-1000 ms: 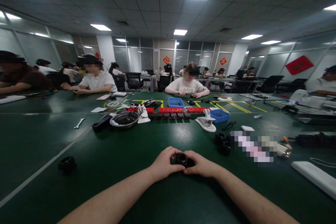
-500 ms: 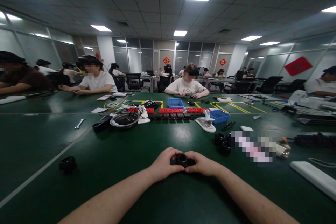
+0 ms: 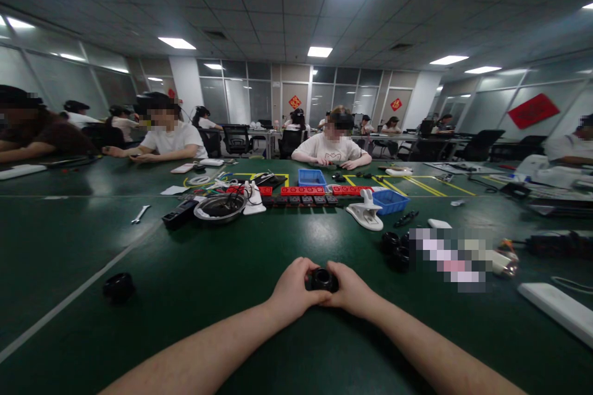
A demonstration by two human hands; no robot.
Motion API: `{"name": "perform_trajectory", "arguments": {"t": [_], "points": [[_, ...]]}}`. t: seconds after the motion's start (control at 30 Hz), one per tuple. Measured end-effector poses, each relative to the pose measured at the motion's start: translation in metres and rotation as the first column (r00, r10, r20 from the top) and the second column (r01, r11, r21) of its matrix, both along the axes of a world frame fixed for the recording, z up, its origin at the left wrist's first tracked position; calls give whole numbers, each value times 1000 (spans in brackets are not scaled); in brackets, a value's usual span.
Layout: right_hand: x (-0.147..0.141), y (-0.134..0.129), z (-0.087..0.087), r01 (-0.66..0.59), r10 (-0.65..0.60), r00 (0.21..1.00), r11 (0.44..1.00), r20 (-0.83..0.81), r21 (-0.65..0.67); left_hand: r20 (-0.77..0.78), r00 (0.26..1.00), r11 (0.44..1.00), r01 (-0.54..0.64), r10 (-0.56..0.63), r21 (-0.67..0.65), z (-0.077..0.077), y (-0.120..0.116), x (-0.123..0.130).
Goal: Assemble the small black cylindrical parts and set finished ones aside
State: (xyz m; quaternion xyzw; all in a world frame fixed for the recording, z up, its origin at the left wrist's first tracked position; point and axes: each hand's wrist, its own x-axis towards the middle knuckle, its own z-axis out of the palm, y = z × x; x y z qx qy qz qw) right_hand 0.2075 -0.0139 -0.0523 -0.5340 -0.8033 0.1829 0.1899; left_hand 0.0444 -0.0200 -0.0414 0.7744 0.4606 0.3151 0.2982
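Between my two hands is a black round part with a hole in its top [image 3: 322, 279], held low over the green table. My left hand [image 3: 294, 287] grips it from the left, with thumb in front and fingers behind. From the right, my right hand [image 3: 349, 289] closes on the same part, and the thumbs meet at its near side. Its underside is hidden. A similar black part [image 3: 119, 288] lies on the table far to the left. Several more black round parts [image 3: 398, 256] are grouped to the right of my hands.
Ahead lie a metal bowl [image 3: 220, 208], a white clip base [image 3: 365, 213], blue trays [image 3: 390, 202] and red socket strips [image 3: 303, 191]. A wrench [image 3: 141, 215] is at left, a long white block [image 3: 563, 308] at right. A person [image 3: 331, 145] sits across the table.
The black part has tilted slightly in my hands, its hole now facing more upward. My right hand has closed further round its right side. The view has shifted a little.
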Motion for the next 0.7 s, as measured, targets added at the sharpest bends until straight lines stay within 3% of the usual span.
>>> {"name": "perform_trajectory", "arguments": {"t": [0.1, 0.2, 0.3, 0.4, 0.53, 0.7], "points": [[-10, -6, 0, 84, -107, 981, 987, 165, 138, -11, 998, 998, -65, 65, 12, -1, -1, 2], [-11, -9, 4, 43, -74, 981, 984, 178, 171, -18, 999, 999, -43, 44, 15, 1, 1, 0], [-3, -7, 11, -124, 124, 992, 990, 15, 73, -22, 997, 997, 72, -72, 12, 4, 5, -6], [8, -2, 18, -313, 296, 939, 946, -175, -81, -35, 983, 983, 182, -181, 9, 6, 8, -11], [16, 2, 23, -398, 309, 889, 887, -338, -234, -21, 972, 971, 236, -236, 24, 6, 9, -13], [15, 2, 20, -375, 266, 888, 892, -375, -254, -21, 971, 971, 239, -238, 27, 5, 8, -12]]}}
